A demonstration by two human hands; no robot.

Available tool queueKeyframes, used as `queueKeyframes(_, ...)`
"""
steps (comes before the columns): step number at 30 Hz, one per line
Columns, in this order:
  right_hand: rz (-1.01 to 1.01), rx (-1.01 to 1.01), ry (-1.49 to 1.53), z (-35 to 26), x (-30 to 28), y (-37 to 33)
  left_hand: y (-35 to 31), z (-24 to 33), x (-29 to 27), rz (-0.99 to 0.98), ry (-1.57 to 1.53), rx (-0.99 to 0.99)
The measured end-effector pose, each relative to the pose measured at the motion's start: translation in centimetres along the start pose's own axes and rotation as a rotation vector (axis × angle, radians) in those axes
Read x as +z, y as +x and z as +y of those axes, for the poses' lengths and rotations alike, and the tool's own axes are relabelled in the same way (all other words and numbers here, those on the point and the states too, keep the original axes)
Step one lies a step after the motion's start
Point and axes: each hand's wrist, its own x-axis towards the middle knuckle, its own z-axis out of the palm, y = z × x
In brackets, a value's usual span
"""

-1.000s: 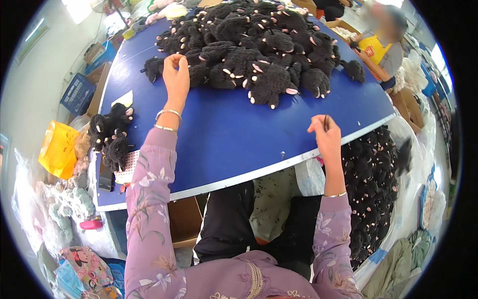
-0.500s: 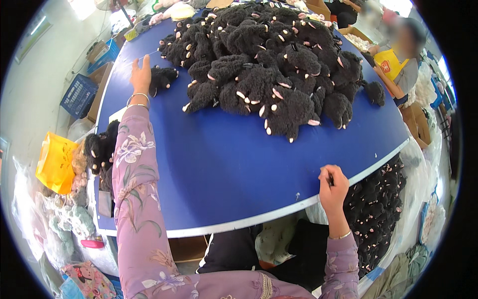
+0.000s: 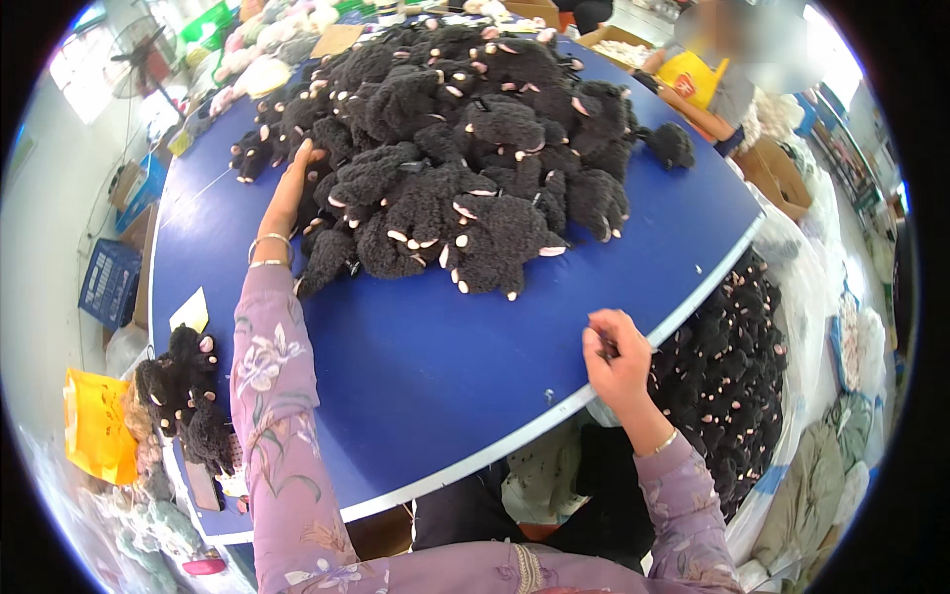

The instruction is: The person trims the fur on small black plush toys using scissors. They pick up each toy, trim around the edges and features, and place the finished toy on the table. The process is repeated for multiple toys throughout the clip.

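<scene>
A big heap of black fluffy plush toys (image 3: 445, 148) with pale pink ears and paws covers the far part of the blue table (image 3: 416, 366). My left hand (image 3: 295, 183) reaches forward against the left side of this heap, its fingers stretched out; some fingertips are hidden by the plush. Close to the table's front right edge, my right hand (image 3: 619, 362) is curled closed. Something small and dark shows between its fingers, too little of it to name.
Several black plush toys lie at the table's left edge (image 3: 188, 396), near a yellow bag (image 3: 101, 426). A large clear bag of black plush pieces (image 3: 727, 386) stands right of the table. Across it, a person in a yellow apron (image 3: 693, 77) is at the far right.
My left hand has moved from the table's left side to the heap, rightward against the toys. My right hand stays closed near the front edge. The view has shifted.
</scene>
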Motion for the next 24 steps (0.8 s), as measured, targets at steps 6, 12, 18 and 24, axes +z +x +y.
queueKeyframes(6,0.016,0.089,0.025,-1.2,0.0,0.5,-2.0,-2.1,4.3,0.126,0.607,0.341)
queueKeyframes(12,0.035,0.151,0.101,-0.8,-0.4,1.6,-0.7,-4.4,12.0,0.248,0.751,0.171)
queueKeyframes(18,0.196,0.241,-0.179,2.6,-3.4,3.4,-5.3,0.8,26.1,0.314,0.653,0.095)
queueKeyframes(24,0.213,0.277,-0.102,4.9,-4.8,5.2,-5.9,3.0,31.1,0.176,0.515,0.297)
